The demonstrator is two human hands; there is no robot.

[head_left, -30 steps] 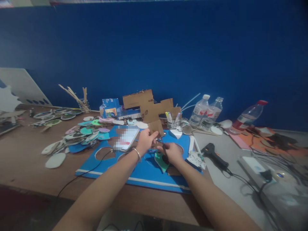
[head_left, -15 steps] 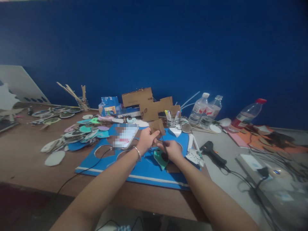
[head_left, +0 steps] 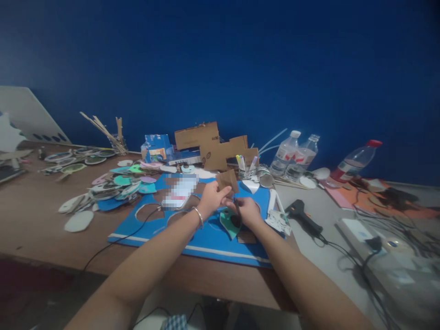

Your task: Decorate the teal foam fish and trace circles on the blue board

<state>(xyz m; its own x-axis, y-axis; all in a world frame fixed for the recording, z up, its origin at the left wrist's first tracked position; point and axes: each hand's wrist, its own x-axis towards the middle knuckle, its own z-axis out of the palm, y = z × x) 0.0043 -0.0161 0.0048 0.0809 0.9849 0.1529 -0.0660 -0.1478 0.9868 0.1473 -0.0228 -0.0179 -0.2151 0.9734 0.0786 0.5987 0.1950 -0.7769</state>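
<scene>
My left hand [head_left: 212, 200] is closed on a small piece of brown cardboard [head_left: 227, 180], thumb on its near face. Close beside it, my right hand [head_left: 249, 211] is closed around dark scissors [head_left: 237, 208], mostly hidden by the fingers, with their blades at the cardboard's lower edge. Under the hands, a green leaf-shaped piece [head_left: 229, 225] with a dark patch lies on the blue foam board [head_left: 144, 236]. A flat brown cardboard scrap [head_left: 246, 237] is just below the right hand.
A phone [head_left: 179, 192] with a cable lies left of my hands. Piled cutouts [head_left: 120, 188] spread further left. Cardboard [head_left: 215, 151], a marker cup [head_left: 245, 172] and water bottles [head_left: 285, 151] stand behind. To the right are a glue gun [head_left: 304, 217] and a power strip [head_left: 360, 233].
The scissor blades, spread and clearly visible before, now show less between my hands. My right hand has shifted slightly, and the cardboard stays in my left hand. The camera view moved a little.
</scene>
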